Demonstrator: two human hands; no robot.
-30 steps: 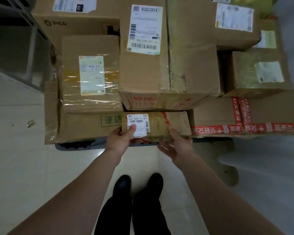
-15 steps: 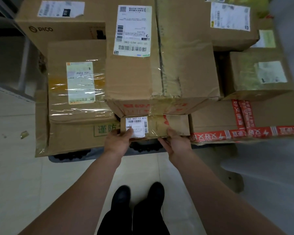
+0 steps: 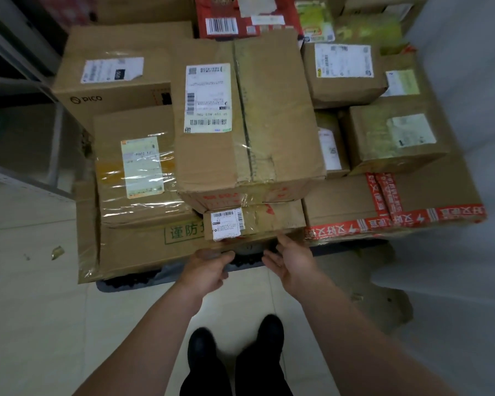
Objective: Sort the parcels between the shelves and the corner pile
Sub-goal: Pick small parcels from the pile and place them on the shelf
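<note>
Fingers [image 3: 282, 244] of the right hand [image 3: 293, 262] lie straight at the lower edge of the small flat brown cardboard parcel [image 3: 272, 221], centre of frame; the left hand [image 3: 207, 270] curls, and whether it grips anything is unclear. This parcel sits under a large taped brown carton [image 3: 249, 124], so most of the sorting seems left to do.

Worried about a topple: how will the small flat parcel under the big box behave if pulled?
The small flat cardboard parcel probably stays stiff; its glossy tape may slip. The large brown cardboard box atop could tip.
</note>
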